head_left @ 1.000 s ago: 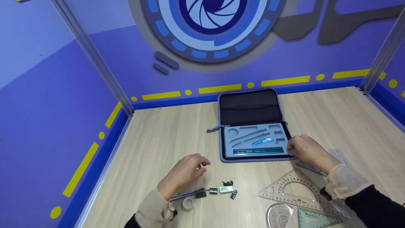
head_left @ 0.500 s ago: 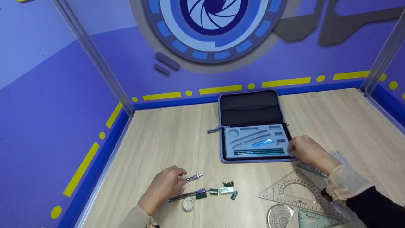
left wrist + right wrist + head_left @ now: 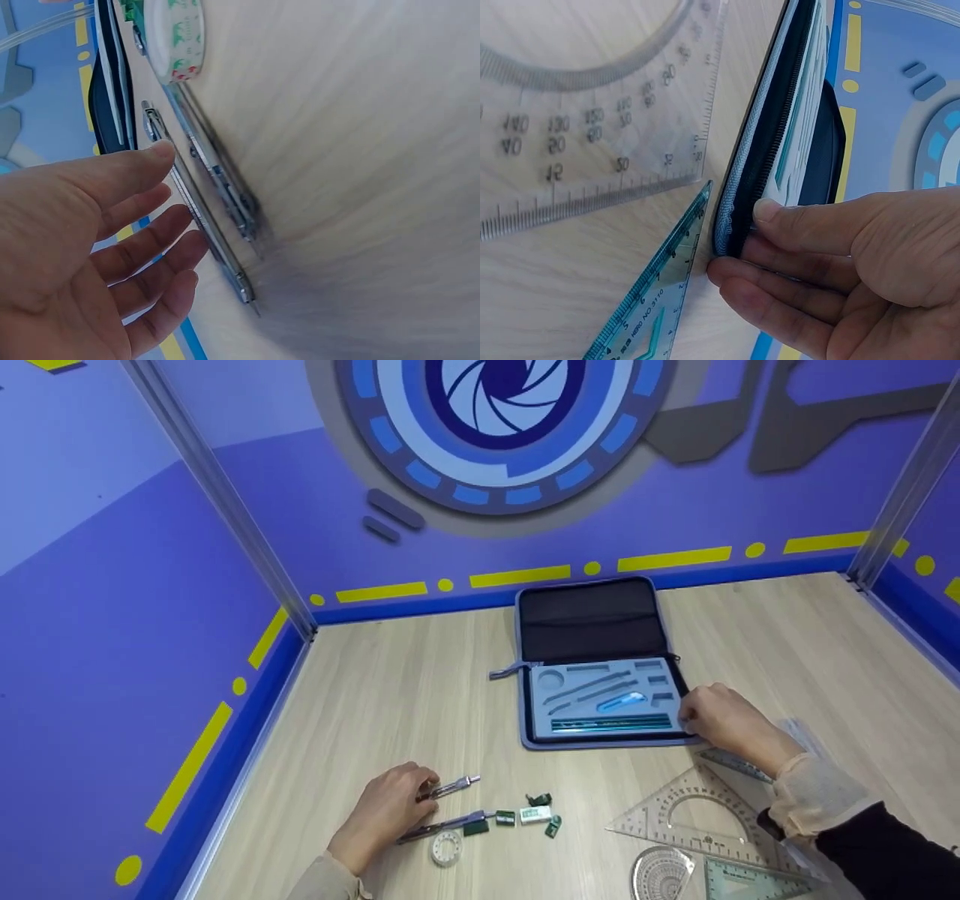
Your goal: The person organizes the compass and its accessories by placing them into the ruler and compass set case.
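Head view: tool (image 3: 454,787), one, slim, compass-like, left of and nearer than the case; left hand (image 3: 386,810) about its far end, thumb and fingers parted, contact unclear. Second tool (image 3: 450,823), one, just beside. Case (image 3: 592,631), one, lying open on the table (image 3: 390,682); right hand (image 3: 726,720) pinches its right edge. Progress, as judged: partial. Seated in tray (image 3: 541,718): cutter (image 3: 622,702), one; pencils (image 3: 611,724), count unclear. Remaining outside: both tools; tape (image 3: 437,856), one; eraser (image 3: 535,814), one; green pieces (image 3: 505,817), four; protractor (image 3: 658,874), one; set squares (image 3: 651,815), at least two, overlapping, partly hidden by sleeve (image 3: 821,793).
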### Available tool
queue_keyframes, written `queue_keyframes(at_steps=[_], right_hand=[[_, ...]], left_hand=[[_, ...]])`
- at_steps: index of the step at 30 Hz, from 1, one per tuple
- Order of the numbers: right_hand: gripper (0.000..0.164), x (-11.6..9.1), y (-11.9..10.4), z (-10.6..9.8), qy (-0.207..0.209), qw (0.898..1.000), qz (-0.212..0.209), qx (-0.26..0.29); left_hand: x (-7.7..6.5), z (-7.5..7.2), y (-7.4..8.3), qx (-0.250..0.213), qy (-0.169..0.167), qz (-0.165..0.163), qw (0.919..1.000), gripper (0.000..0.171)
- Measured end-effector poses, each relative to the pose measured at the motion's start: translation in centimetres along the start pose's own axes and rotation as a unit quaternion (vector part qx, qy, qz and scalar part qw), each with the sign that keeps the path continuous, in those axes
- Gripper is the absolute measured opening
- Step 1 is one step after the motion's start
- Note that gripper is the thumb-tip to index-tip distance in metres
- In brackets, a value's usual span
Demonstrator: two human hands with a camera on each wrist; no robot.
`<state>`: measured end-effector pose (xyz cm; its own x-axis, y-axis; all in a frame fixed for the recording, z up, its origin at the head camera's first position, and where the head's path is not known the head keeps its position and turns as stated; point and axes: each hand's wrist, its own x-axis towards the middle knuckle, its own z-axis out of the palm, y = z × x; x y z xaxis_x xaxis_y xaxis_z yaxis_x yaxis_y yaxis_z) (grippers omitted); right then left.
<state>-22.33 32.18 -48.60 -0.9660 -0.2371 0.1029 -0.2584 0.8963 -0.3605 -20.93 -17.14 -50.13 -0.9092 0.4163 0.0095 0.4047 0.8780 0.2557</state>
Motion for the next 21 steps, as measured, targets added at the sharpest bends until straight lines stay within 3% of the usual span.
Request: queue_keyframes(at_steps=[14, 21], right_hand=[[0.014, -0.02, -0.05, -0.08, -0.005, 1.000, 0.001, 0.005], [0.017, -0.04, 0.16, 0.05, 0.000, 1.000, -0.004, 0.007]], left_hand=[[0.51, 0.63, -0.23, -0.004, 0.003, -0.001, 1.0000, 0.009], [0.96, 0.83, -0.35, 0.034, 0.021, 0.031, 0.9987, 0.008]])
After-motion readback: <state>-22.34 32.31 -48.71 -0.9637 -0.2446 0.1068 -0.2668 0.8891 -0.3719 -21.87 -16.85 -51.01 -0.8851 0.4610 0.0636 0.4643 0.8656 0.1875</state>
